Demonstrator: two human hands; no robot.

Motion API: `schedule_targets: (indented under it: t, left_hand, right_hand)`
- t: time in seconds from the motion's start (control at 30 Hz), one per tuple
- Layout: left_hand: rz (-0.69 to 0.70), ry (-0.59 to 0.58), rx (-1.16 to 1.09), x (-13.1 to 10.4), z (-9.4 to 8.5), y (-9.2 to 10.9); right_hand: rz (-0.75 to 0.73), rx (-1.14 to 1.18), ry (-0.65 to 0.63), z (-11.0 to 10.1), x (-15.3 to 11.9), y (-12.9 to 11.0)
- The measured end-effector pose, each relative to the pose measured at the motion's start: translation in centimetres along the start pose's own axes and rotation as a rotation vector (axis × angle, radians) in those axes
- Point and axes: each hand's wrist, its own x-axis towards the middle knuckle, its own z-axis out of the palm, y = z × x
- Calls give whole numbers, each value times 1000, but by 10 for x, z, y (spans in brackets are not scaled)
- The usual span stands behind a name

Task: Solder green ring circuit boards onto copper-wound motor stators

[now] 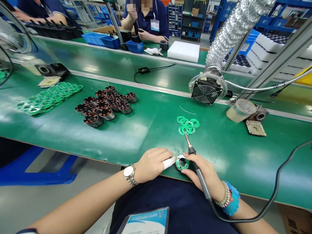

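Note:
At the table's near edge sits a small round part topped with a green ring-shaped circuit board (186,163); its body below is mostly hidden. My left hand (152,164), one finger wrapped in white tape, holds its left side with fingers together. My right hand (207,172) has thumb and index finger at the part's right side. A soldering iron (201,178) is also held in my right hand, its tip pointing away over a loose pile of green ring circuit boards (188,125).
Several motor stators with copper windings (106,113) stand at centre left, beside rows of green boards (50,97). A fume fan (206,91) with a foil duct stands behind. At right are a plastic tub (240,111) and a soldering sponge (255,128). The iron's cable (274,191) loops right. People sit opposite.

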Motion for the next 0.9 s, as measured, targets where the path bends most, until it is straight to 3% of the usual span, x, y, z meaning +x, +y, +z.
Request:
schedule_targets:
  t: [0.2,0.3,0.4,0.5,0.6,0.77,0.9]
  left_hand:
    - [-54,-100,-85,2,-1,-8]
    - [-107,-203,-144,7,2,-4]
    - [-386,-307,-386,17,4,4]
    - [-791,-430,-938,23,3,9]
    - [-993,-485,-1348,21,1,4]
    - [-925,-323,-1373,13,3,-9]
    - [-848,-280,-1346,14,7,-11]
  right_hand:
    - [14,25,-38,-5,3,1]
    - [5,32,-40,-5,3,2]
    - [-6,35,-37,-4,3,3]
    - [-3,39,-33,-4,2,3]
    - [-9,49,-22,-3,3,3]
    - [-5,77,-22,-3,3,5]
    - [-4,79,-28,-3,4,5]
